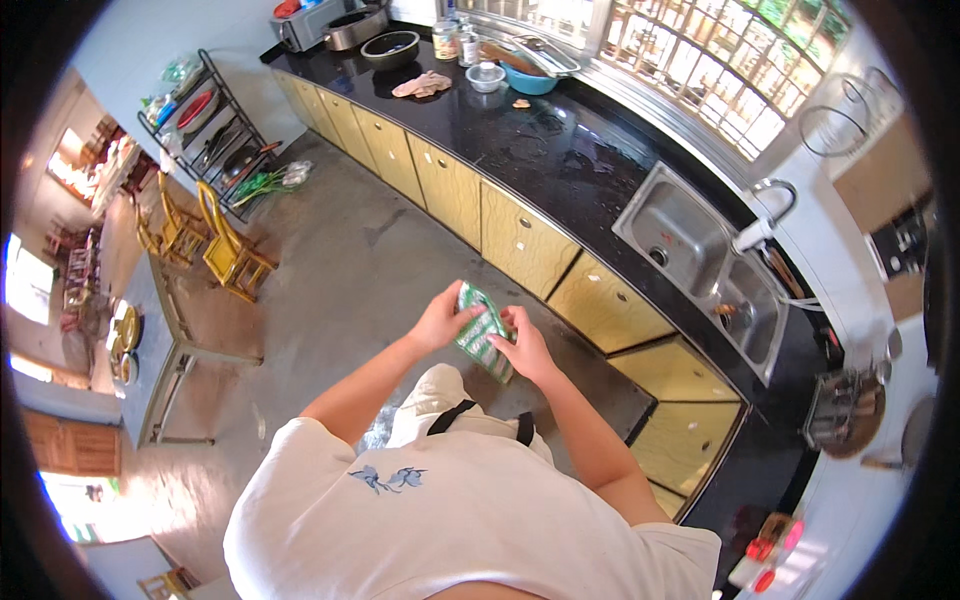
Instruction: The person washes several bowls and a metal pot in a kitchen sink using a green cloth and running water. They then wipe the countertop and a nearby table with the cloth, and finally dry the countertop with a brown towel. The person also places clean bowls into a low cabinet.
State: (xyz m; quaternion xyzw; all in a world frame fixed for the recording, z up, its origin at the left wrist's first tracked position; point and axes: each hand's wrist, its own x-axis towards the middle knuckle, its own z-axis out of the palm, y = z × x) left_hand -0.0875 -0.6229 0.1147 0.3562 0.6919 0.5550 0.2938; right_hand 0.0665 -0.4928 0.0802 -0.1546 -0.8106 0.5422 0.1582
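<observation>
Item 1: striped piece [480, 318], green and white, glossy in places; packet or folded cloth, you cannot tell which. Held up in front of your body, above the floor [340, 260], between your 2 hands, its lower end hanging tilted toward the right.

Item 2: your left hand [440, 321], fingers gripping the upper left edge of the piece, thumb laid across its face.

Item 3: your right hand [524, 348], fingers bent and pinching the right edge, thumb on the face.

Item 4: black desk [560, 150] along the window wall, well apart from your hands, over yellow cabinets [525, 235].

Item 5: metal sink [690, 215], 2 basins, set in the desk, with faucet [786, 200] on the window side.

Item 6: on the far part of the desk, pink cloth [422, 85], dark basin [390, 50], small white bowl [486, 80] and blue basin [530, 84].

Item 7: 2 yellow chairs [228, 250] to your left, near black rack [222, 115].
</observation>
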